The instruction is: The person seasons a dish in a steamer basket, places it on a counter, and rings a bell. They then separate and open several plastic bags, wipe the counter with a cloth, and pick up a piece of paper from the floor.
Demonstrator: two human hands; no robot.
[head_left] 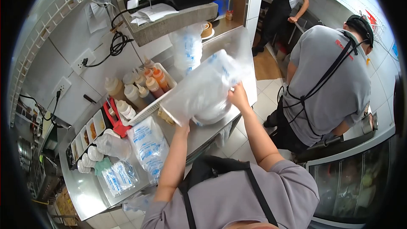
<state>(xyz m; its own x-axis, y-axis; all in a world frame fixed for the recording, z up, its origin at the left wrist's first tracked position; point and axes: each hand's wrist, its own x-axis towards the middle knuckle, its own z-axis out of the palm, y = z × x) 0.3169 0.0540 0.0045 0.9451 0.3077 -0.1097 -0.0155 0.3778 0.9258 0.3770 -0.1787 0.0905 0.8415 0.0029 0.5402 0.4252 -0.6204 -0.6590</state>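
A large translucent plastic bag (199, 82) with faint blue print is stretched between my two hands over the steel counter (85, 197). Pinching its near left edge, my left hand (183, 129) is partly covered by the film. My right hand (238, 96) is closed on the bag's right side. Something pale and rounded shows through the plastic, too blurred to name. Behind the bag stands a stack of white foam-like containers (185, 53) in clear wrap with blue print. A blue-printed plastic pack (148, 146) lies left of my left forearm.
A white basket (144, 114) holds several sauce bottles (157, 78). Further left are a red holder (115, 121), food trays (98, 121), lids (91, 154) and small printed packets (119, 177). A shelf (176, 23) overhangs the counter. Two people (326, 85) stand to the right.
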